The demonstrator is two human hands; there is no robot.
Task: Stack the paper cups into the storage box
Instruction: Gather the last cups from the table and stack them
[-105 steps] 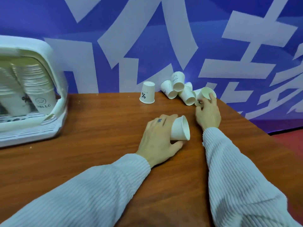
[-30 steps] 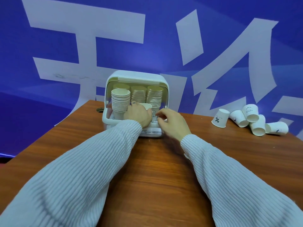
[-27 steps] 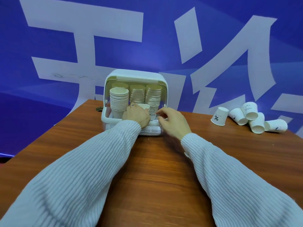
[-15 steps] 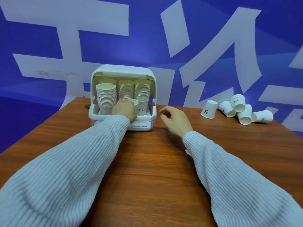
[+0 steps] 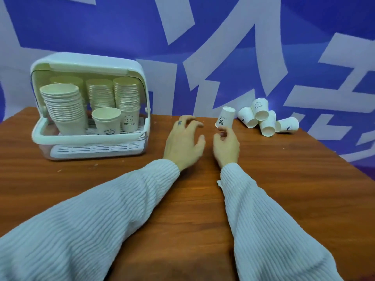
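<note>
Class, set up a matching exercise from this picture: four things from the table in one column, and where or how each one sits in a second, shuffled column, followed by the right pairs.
Things
1. cup with the % mark
2. cup printed HELLO
3. loose cups
4. left hand

States
A. lying tipped in a heap near the table's right edge
B. standing upside down on the table, alone
C. empty, fingers spread, above the table
D. upright inside the storage box

Pairs: 1-B, 2-D, 3-A, 4-C
</note>
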